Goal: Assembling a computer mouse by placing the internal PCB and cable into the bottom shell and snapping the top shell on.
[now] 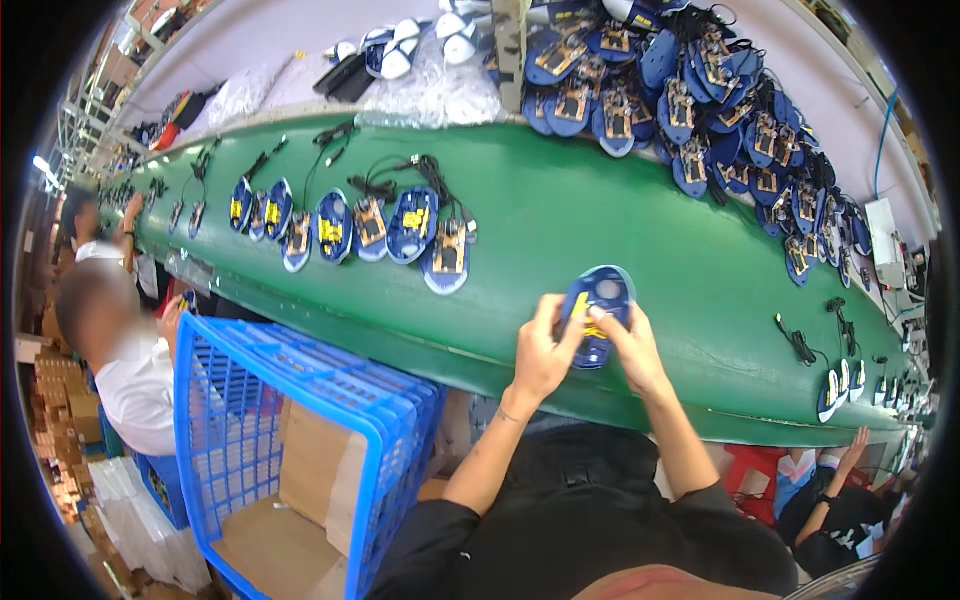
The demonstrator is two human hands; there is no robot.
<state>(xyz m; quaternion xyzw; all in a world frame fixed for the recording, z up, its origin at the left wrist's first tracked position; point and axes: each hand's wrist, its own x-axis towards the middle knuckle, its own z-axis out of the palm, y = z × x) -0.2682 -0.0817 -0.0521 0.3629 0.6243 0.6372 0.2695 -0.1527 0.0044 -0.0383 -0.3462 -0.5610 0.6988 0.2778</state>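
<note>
Over the near edge of the green belt, both my hands hold a dark blue oval plastic shell (606,288) with yellow pieces inside it. My left hand (545,352) grips its left side, the thumb pressed near the yellow part. Round its right side, my right hand (637,350) is closed, with its thumb on the shell's inner face. Left of my hands, several similar blue shells (333,226) lie in a row on the belt. Some show yellow pieces, others a brown circuit board (450,255), and black cables (430,175) trail behind them.
A large pile of blue shells with boards (690,110) covers the far right shelf. Beside me at left stands a blue plastic crate (290,345) with cardboard inside. More shells (840,385) and cables sit at right. Co-workers (140,390) work at the left and lower right.
</note>
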